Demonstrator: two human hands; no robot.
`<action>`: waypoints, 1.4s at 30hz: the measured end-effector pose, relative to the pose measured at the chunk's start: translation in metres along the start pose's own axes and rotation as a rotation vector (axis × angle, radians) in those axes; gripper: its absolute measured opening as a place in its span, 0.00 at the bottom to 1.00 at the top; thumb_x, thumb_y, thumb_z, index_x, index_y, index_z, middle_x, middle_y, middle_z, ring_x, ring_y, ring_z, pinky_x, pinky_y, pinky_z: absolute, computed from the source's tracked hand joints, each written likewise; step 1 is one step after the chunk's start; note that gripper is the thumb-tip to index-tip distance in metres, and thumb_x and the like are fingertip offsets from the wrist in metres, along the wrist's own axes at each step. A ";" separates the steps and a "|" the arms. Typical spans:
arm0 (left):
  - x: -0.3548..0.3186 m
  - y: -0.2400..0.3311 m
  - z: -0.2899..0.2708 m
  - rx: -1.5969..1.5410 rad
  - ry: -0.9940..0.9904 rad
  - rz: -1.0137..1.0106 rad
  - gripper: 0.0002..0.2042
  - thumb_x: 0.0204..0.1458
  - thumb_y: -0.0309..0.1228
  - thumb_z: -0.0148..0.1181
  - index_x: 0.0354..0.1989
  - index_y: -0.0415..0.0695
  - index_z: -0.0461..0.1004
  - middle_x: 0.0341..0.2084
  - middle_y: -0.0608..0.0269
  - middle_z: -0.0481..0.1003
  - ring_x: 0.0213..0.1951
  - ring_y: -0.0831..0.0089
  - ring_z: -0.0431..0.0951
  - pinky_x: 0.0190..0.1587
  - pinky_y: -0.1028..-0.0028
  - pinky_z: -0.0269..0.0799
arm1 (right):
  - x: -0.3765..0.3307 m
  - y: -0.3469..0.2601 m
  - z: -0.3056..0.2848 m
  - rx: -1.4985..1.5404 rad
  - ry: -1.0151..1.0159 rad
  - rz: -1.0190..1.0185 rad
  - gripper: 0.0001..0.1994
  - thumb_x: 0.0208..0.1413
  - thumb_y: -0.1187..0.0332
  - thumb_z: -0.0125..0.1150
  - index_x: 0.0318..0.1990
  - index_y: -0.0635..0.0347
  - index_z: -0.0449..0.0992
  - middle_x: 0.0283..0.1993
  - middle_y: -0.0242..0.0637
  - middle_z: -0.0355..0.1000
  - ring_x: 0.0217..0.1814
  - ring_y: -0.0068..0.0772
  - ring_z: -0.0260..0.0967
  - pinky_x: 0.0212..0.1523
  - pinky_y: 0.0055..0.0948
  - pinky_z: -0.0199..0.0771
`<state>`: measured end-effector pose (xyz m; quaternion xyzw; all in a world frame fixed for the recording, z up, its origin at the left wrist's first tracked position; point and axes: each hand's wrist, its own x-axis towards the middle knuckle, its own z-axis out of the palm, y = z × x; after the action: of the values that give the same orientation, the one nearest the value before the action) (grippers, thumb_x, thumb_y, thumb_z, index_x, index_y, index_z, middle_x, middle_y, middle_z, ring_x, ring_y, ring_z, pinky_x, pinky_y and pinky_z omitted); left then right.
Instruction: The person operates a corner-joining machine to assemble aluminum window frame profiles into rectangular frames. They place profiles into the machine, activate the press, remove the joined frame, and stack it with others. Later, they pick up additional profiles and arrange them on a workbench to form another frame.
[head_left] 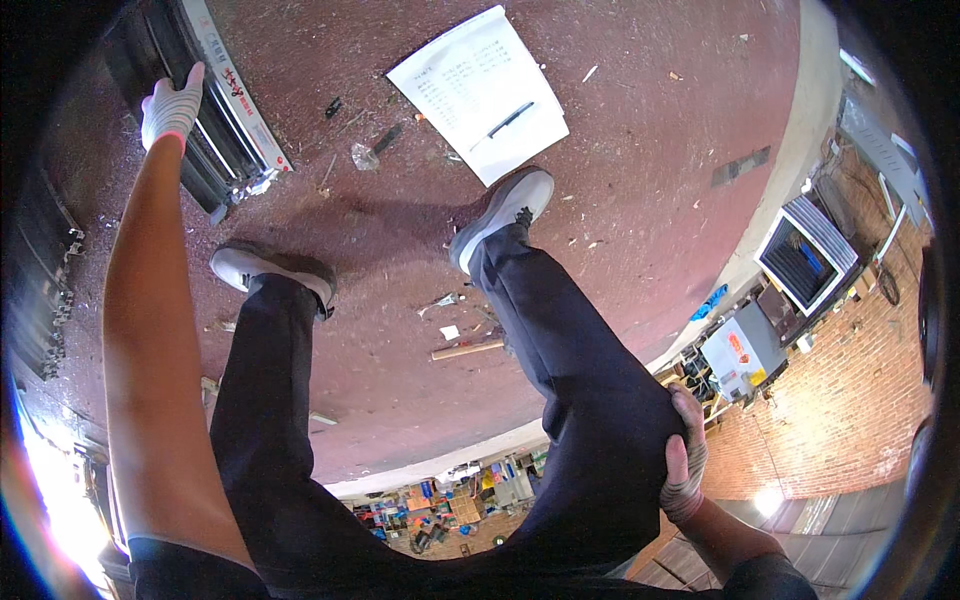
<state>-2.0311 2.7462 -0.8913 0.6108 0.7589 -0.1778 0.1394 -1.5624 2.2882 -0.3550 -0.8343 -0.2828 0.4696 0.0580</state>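
Note:
My left hand (172,112), in a light striped glove with a pink cuff edge, reaches out to the far left. It lies on a bundle of long dark metal profiles (205,150) on the floor, its visible fingers stretched and apart. A white strip with red and black print (232,85) runs along the bundle's right side. My right hand (684,455), also gloved, rests on my right knee, thumb apart from the fingers and nothing in it. A sheaf of white written paper (470,85) lies beyond my right shoe, with a dark pen (510,120) on top.
More dark profiles (45,270) lie at the left edge. Scraps, a clear plastic piece (365,157) and a wooden stick (467,350) litter the red floor (640,230). To the right stand a grey box (742,350) and an open white-framed bin (808,255) by a brick wall (850,400).

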 end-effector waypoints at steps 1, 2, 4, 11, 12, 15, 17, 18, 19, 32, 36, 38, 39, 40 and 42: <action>-0.001 -0.003 0.001 0.044 -0.012 0.025 0.45 0.54 0.71 0.53 0.71 0.49 0.67 0.62 0.40 0.72 0.65 0.45 0.73 0.68 0.55 0.67 | -0.001 0.002 -0.001 -0.001 0.000 -0.002 0.28 0.69 0.53 0.50 0.67 0.64 0.68 0.71 0.54 0.64 0.75 0.51 0.59 0.76 0.48 0.52; 0.005 -0.007 -0.001 -0.017 -0.098 0.033 0.43 0.56 0.70 0.52 0.71 0.49 0.67 0.61 0.41 0.74 0.65 0.46 0.73 0.68 0.56 0.67 | -0.001 0.004 -0.001 -0.019 -0.008 -0.005 0.28 0.69 0.52 0.51 0.67 0.64 0.68 0.71 0.54 0.64 0.75 0.51 0.59 0.76 0.48 0.52; 0.015 -0.013 -0.002 -0.020 -0.126 0.061 0.37 0.60 0.64 0.50 0.69 0.50 0.69 0.59 0.43 0.76 0.64 0.49 0.74 0.68 0.56 0.68 | -0.003 0.007 -0.002 -0.030 -0.018 -0.008 0.28 0.69 0.52 0.50 0.67 0.64 0.68 0.71 0.54 0.64 0.75 0.51 0.59 0.76 0.48 0.52; 0.015 0.003 -0.013 0.145 -0.143 0.014 0.32 0.55 0.57 0.58 0.64 0.50 0.75 0.64 0.48 0.73 0.65 0.48 0.74 0.67 0.54 0.69 | -0.003 0.009 -0.002 -0.083 -0.026 0.003 0.31 0.68 0.49 0.48 0.67 0.68 0.67 0.70 0.55 0.64 0.73 0.53 0.59 0.75 0.51 0.53; 0.011 0.008 -0.022 0.152 -0.160 0.041 0.32 0.54 0.58 0.60 0.62 0.51 0.76 0.63 0.48 0.75 0.64 0.48 0.75 0.66 0.54 0.70 | -0.003 0.009 -0.002 -0.088 -0.043 0.011 0.31 0.68 0.49 0.47 0.67 0.68 0.66 0.70 0.56 0.63 0.73 0.53 0.59 0.75 0.51 0.52; -0.013 0.018 -0.042 0.048 -0.091 -0.018 0.28 0.51 0.54 0.67 0.55 0.49 0.78 0.55 0.46 0.79 0.57 0.47 0.80 0.59 0.54 0.77 | -0.004 0.008 -0.001 -0.087 -0.058 0.004 0.29 0.68 0.53 0.45 0.68 0.66 0.65 0.71 0.56 0.62 0.74 0.53 0.58 0.76 0.51 0.51; -0.028 0.023 -0.052 -0.028 -0.031 -0.057 0.31 0.49 0.49 0.70 0.57 0.44 0.72 0.52 0.42 0.80 0.55 0.46 0.81 0.58 0.54 0.78 | -0.005 0.007 0.001 -0.067 -0.055 -0.013 0.29 0.67 0.55 0.45 0.68 0.66 0.65 0.71 0.55 0.62 0.74 0.53 0.58 0.76 0.51 0.51; -0.032 0.027 -0.056 -0.052 -0.023 -0.096 0.32 0.49 0.49 0.70 0.58 0.43 0.70 0.51 0.41 0.80 0.55 0.45 0.81 0.58 0.54 0.78 | -0.007 0.006 0.001 -0.048 -0.065 -0.011 0.28 0.68 0.56 0.45 0.68 0.66 0.65 0.71 0.55 0.61 0.74 0.53 0.58 0.76 0.50 0.51; -0.037 0.031 -0.058 -0.076 -0.010 -0.133 0.33 0.49 0.48 0.71 0.58 0.41 0.68 0.51 0.40 0.80 0.54 0.45 0.82 0.58 0.54 0.78 | -0.007 0.005 0.002 -0.036 -0.072 -0.011 0.28 0.68 0.56 0.46 0.69 0.66 0.65 0.71 0.55 0.61 0.74 0.53 0.58 0.76 0.50 0.51; -0.073 0.020 -0.099 -0.064 -0.105 -0.097 0.32 0.46 0.51 0.70 0.55 0.42 0.78 0.53 0.43 0.80 0.56 0.48 0.81 0.61 0.58 0.76 | -0.019 0.009 0.015 0.033 -0.133 -0.077 0.27 0.67 0.58 0.50 0.67 0.68 0.66 0.70 0.56 0.62 0.73 0.53 0.60 0.75 0.47 0.55; -0.134 0.016 -0.144 -0.083 -0.060 -0.036 0.29 0.45 0.48 0.67 0.52 0.40 0.76 0.48 0.41 0.81 0.53 0.45 0.82 0.59 0.57 0.77 | -0.026 0.010 0.023 -0.004 -0.161 -0.150 0.26 0.68 0.62 0.51 0.68 0.68 0.64 0.70 0.55 0.62 0.73 0.53 0.59 0.75 0.46 0.55; -0.166 0.012 -0.172 -0.132 -0.100 -0.029 0.26 0.46 0.45 0.69 0.50 0.40 0.75 0.45 0.41 0.82 0.51 0.44 0.82 0.58 0.56 0.77 | -0.033 0.012 0.027 -0.059 -0.148 -0.136 0.26 0.68 0.62 0.52 0.68 0.67 0.64 0.69 0.55 0.62 0.73 0.52 0.59 0.75 0.46 0.56; -0.182 0.010 -0.184 -0.198 -0.120 -0.054 0.24 0.47 0.43 0.69 0.48 0.39 0.75 0.44 0.41 0.82 0.51 0.45 0.82 0.56 0.56 0.78 | -0.036 0.014 0.031 -0.052 -0.120 -0.113 0.26 0.67 0.63 0.55 0.68 0.67 0.64 0.68 0.55 0.63 0.71 0.54 0.61 0.74 0.47 0.57; -0.196 0.006 -0.198 -0.223 -0.136 -0.012 0.21 0.47 0.41 0.68 0.45 0.39 0.76 0.43 0.41 0.82 0.49 0.46 0.83 0.54 0.56 0.79 | -0.038 0.017 0.032 -0.107 -0.107 -0.134 0.26 0.67 0.62 0.56 0.68 0.67 0.65 0.67 0.55 0.64 0.71 0.55 0.61 0.74 0.47 0.57; -0.231 -0.003 -0.228 -0.187 -0.057 0.162 0.18 0.45 0.38 0.65 0.41 0.38 0.76 0.39 0.43 0.80 0.45 0.45 0.82 0.51 0.55 0.79 | -0.039 0.024 0.034 -0.150 -0.062 -0.264 0.25 0.66 0.63 0.58 0.67 0.67 0.66 0.66 0.56 0.66 0.71 0.57 0.62 0.74 0.49 0.58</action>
<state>-1.9830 2.6433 -0.5869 0.6492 0.7160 -0.1117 0.2309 -1.5951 2.2419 -0.3532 -0.7772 -0.4259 0.4608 0.0478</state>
